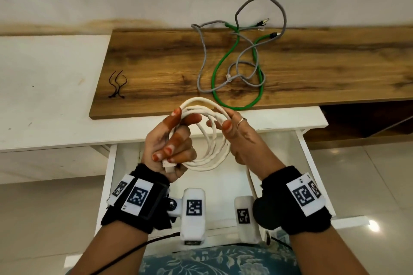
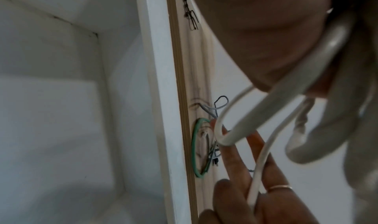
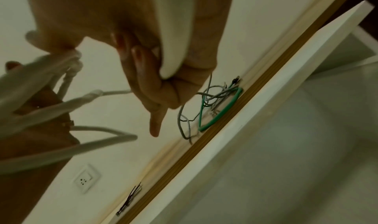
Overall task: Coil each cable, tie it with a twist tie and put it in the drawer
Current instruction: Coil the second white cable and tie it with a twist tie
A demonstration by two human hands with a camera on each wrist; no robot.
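Above the open drawer [image 1: 311,158], both hands raised, palms roughly facing each other, wrists in black bands with printed markers

Left hand [image 1: 169,145]: fingers curled round one side of the white cable [image 1: 209,138], thumb pointing up against the top of the loops, lower fingers folded over the bundle; a white plug end shows just below those fingers

Right hand [image 1: 242,136]: fingers bent, thumb and forefinger pinching the opposite side of the loops at their upper edge; ring on one finger; in the right wrist view a thick white strand passes through the closed fingers [image 3: 163,88]

White cable: several loops gathered into a rough ring, held in the air between the hands, loops slightly splayed and uneven; a loose tail hangs down beside the right wrist toward the drawer; no tie on it

Green cable [image 1: 225,60] and grey cable [image 1: 203,51]: lying uncoiled and tangled together on the wooden board [image 1: 156,62], well beyond the hands, the grey one partly rising against the wall

Twist ties [image 1: 117,85]: thin dark strands lying together near the board's left end, apart from the cables

Drawer: white, pulled out below the hands
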